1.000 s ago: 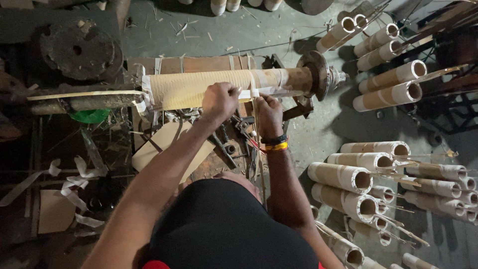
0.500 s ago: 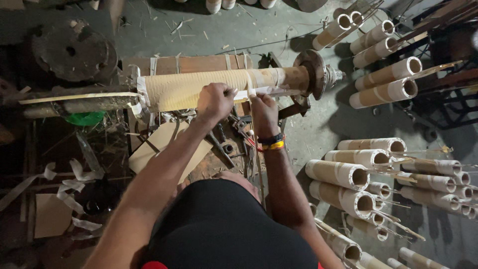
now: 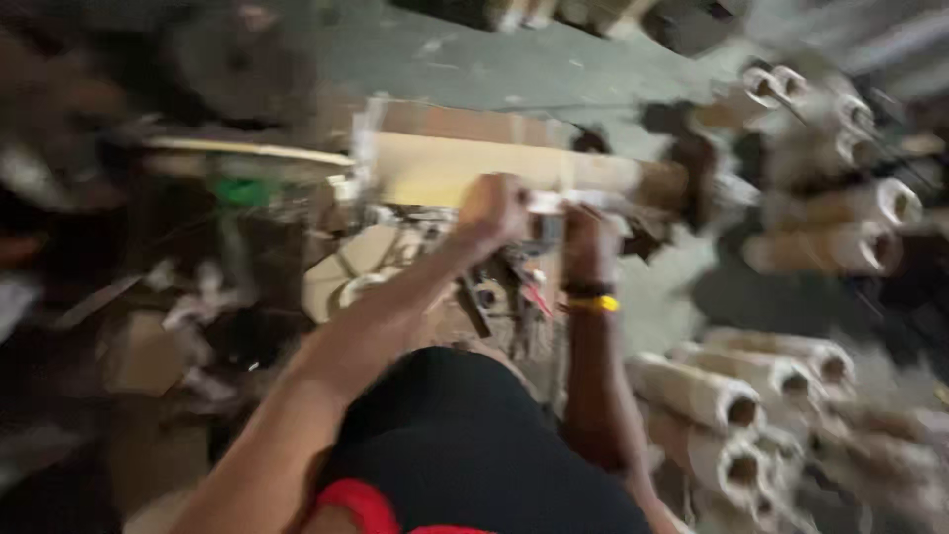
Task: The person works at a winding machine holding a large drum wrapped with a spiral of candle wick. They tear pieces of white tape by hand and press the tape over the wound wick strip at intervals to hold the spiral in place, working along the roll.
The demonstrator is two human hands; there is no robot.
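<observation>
The picture is blurred by motion. A long pale paper-wrapped roll (image 3: pixel 465 168) lies across a spindle in front of me, with a dark disc (image 3: pixel 697 173) at its right end. My left hand (image 3: pixel 494 208) is closed on the roll's near side. My right hand (image 3: pixel 585 227), with a black and yellow band at the wrist, pinches a white strip (image 3: pixel 554 201) against the roll beside the left hand.
Several cardboard tubes (image 3: pixel 830 247) lie stacked at the right, with more (image 3: pixel 722 396) at the lower right. Cardboard scraps (image 3: pixel 346 272) and white strips (image 3: pixel 198 307) litter the floor at the left. A green object (image 3: pixel 242 190) sits under a pale stick (image 3: pixel 247 150).
The view has swung and gone blurry. Both hands stay on the roll, the right one still at the white strip.
</observation>
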